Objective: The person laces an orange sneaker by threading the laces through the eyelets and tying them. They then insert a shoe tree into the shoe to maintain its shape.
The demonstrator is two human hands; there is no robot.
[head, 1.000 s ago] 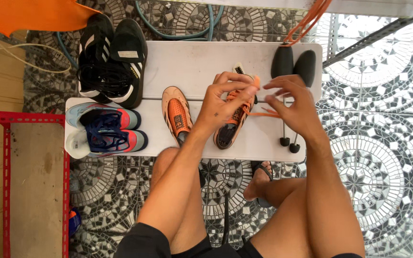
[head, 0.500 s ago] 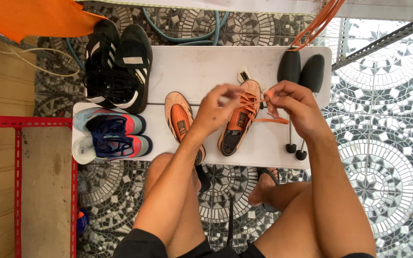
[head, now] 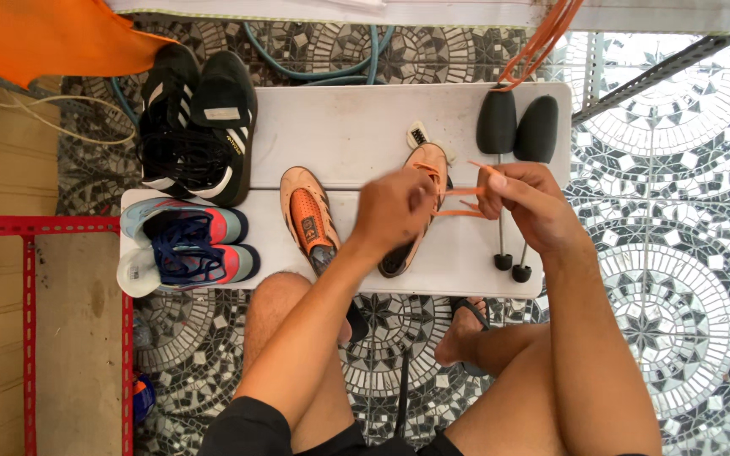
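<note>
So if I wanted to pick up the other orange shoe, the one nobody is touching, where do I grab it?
Probably grab the orange shoe by its sides near the middle, coming straight down from above. It lies flat on the white table, opening up, with bare table on both sides, left of the left hand.

There's a pair of black sneakers (head: 196, 127) at the top left of the white table (head: 340, 127), with a blue-and-coral pair (head: 183, 249) just below them and a lone orange shoe (head: 310, 219) near the middle. Two black shoe trees (head: 517, 127) sit at the top right. Off the table, there's a teal hose (head: 314, 59) on the mosaic floor (head: 678, 211), orange cloth (head: 52, 34) top left, and a red rack (head: 27, 253) on the left.
</note>
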